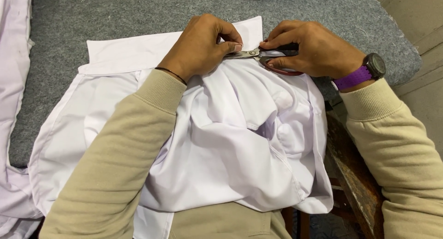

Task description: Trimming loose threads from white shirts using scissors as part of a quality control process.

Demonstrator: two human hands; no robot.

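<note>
Head view: beige sleeves nearest, reaching forward over a rumpled white garment [230,142] spread across the grey felt table [115,17]. Farther on, left hand [200,47] pressed down, thumb and forefinger pinching the fabric's edge beside the blades. Right hand [314,47], purple-strapped watch [364,70] at wrist, curled through dark-handled scissors [267,57], blades lying on the cloth near the collar.

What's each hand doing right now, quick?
Left hand: closed, pinching the white garment by the scissor blades.
Right hand: closed on the scissors, fingers through the dark handles.
</note>
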